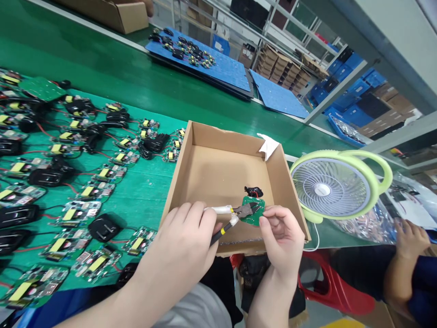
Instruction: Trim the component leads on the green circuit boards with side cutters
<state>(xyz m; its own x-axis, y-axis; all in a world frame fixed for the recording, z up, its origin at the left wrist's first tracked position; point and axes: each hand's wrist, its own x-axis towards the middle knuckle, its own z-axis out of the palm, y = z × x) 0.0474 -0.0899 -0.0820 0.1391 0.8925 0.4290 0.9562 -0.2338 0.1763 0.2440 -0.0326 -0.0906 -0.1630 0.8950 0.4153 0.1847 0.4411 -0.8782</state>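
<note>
Green board [253, 219], probably light, stiff and fragile, best held by its edges, sits pinched in right hand [282, 231], left hand [191, 231] clamped round cutters [243, 211].

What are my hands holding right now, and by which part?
Your left hand grips the cutting pliers by their handles. Your right hand pinches the green circuit board by the edge nearest that hand.
</note>
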